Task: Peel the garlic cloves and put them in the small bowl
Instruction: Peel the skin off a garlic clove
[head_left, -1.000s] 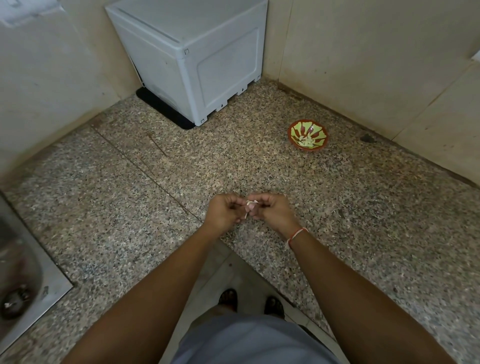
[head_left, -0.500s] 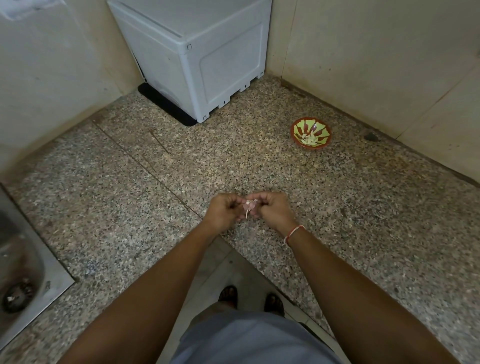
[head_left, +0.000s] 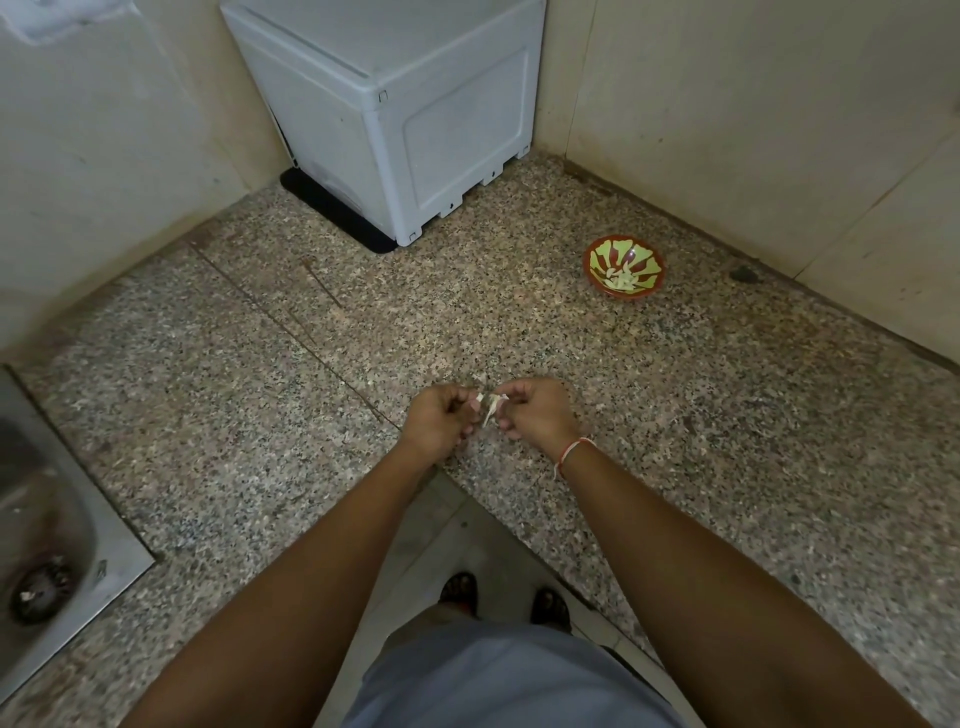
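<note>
Since half a second ago the hands have drawn slightly apart: the left hand (head_left: 439, 418) now pinches a pale scrap of skin (head_left: 478, 398), while the right hand (head_left: 535, 413) pinches the garlic clove (head_left: 497, 400), papery peel dangling beneath it. Both hover over the speckled granite counter (head_left: 675, 415). The small bowl (head_left: 624, 266), round, glossy, red-and-green, sits at one o'clock, holding pale peeled cloves.

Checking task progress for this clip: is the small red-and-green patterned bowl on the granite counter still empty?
No: the small red-and-green patterned bowl already holds a few pale pieces at its bottom, while both hands work apart from it.
</note>
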